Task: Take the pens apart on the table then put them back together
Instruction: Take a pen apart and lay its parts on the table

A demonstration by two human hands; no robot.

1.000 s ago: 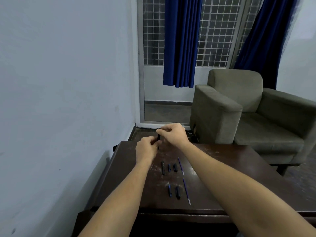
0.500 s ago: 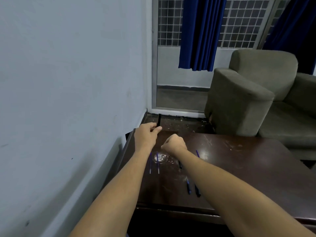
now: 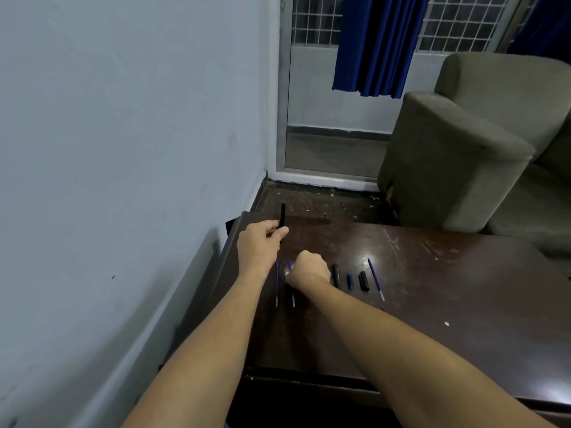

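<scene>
Pen barrel (image 3: 282,215): judged light, stiff, slick; pinched upright in your left hand (image 3: 259,244), best gripped mid-shaft; your right hand (image 3: 310,270) curls over thin refills (image 3: 277,284) just beside it, contents untellable

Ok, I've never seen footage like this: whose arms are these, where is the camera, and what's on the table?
No machine here: the arms are a person's, and the one camera sits on their head, looking forward and down. The left hand holds a black pen barrel upright above the far edge of the dark table. The right hand is curled low over the table; whether it grips anything is hidden. On the table lie pen parts: thin blue refills, a long black piece, a small blue piece and a short black piece.
</scene>
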